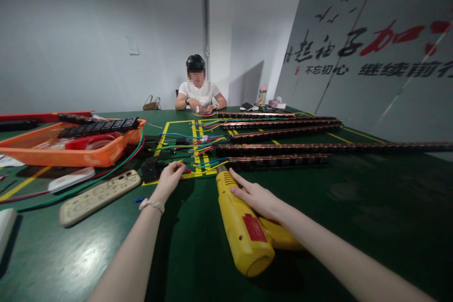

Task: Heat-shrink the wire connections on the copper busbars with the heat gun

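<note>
My left hand (171, 177) is closed in a pinch at the near end of the thin coloured wires (203, 163); it appears to hold a wire, though the fingertips hide most of it. A small red piece (187, 171) shows beside those fingers. My right hand (255, 196) lies over the body of a yellow heat gun (237, 226), gripping it from the right. The gun rests on the green table, its metal nozzle pointing away toward the wires. Just left of my left hand sits a black block (150, 170).
Long black strips with copper rods (276, 160) run off to the right. An orange basket (116, 153) holds black parts and red coils. A beige power strip (101, 196) and a blue piece (140, 200) lie nearer. Across the table (318, 217) a person (198, 89) handles wires.
</note>
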The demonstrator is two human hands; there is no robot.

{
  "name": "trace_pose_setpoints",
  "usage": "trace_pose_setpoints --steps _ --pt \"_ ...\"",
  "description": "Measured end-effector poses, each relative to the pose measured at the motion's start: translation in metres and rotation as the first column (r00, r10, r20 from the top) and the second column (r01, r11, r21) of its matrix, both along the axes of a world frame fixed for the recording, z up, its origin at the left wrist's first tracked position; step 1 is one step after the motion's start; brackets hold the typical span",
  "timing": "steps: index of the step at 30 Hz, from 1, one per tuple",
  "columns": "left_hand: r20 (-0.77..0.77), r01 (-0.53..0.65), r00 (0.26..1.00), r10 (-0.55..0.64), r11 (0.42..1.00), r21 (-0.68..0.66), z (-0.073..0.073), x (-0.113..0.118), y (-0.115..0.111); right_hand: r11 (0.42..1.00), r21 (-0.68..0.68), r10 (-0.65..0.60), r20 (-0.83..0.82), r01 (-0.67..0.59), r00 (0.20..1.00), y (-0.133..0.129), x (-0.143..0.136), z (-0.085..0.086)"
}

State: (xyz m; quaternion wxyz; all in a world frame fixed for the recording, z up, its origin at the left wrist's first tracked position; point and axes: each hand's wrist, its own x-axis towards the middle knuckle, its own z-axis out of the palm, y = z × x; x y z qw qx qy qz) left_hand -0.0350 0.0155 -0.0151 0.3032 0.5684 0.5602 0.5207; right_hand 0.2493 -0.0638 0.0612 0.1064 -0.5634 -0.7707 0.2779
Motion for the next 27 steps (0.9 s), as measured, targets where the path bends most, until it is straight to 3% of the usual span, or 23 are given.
trace_pose_setpoints --steps 5,17,27 --pt "0.003 -0.014 1.0 0.014 1.0 0.006 -0.001 0.0 0.0 0.99 -0.023 0.143 0.009 -0.142 0.99 -0.003 -0.022 0.003" --pt "-0.005 -0.007 1.0 0.007 0.999 0.034 -0.002 0.001 0.003 0.948 0.082 0.306 0.039 -0.309 0.951 0.006 -0.074 -0.006" --pt "-0.026 0.011 1.0 -0.01 1.0 0.019 -0.001 0.0 0.001 0.967 0.03 0.252 0.07 -0.255 0.965 0.001 -0.057 -0.005"
